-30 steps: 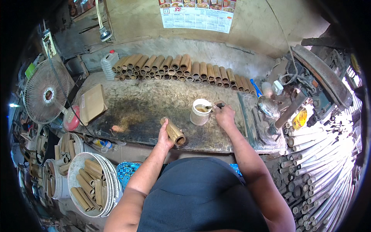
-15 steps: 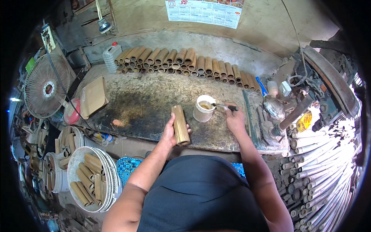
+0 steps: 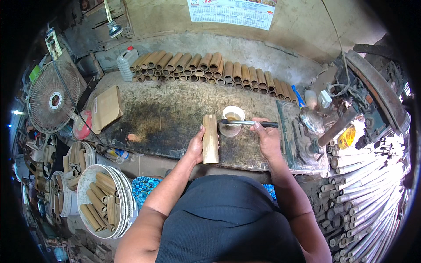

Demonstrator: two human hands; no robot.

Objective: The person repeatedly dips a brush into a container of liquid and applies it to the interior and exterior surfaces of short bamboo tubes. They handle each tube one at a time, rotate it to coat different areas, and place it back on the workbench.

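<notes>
My left hand is wrapped round a bamboo tube, held nearly upright in the picture over the bench's front edge. In my right hand is a paintbrush, gripped by its dark handle and lying level. Its dark bristle tip points left, close to the tube's upper right side; whether it touches cannot be made out. Behind the brush stands a white plastic cup with brownish liquid in it, partly covered by the brush.
Bamboo tubes lie stacked along the back of the worn bench. A cardboard piece and a fan are at left. Below them, a white bucket holds cut bamboo. Tools clutter the right end, above long bamboo poles.
The paintbrush has come out of the cup and swung level, its tip now by the tube. My left hand has moved slightly right and turned the tube straighter.
</notes>
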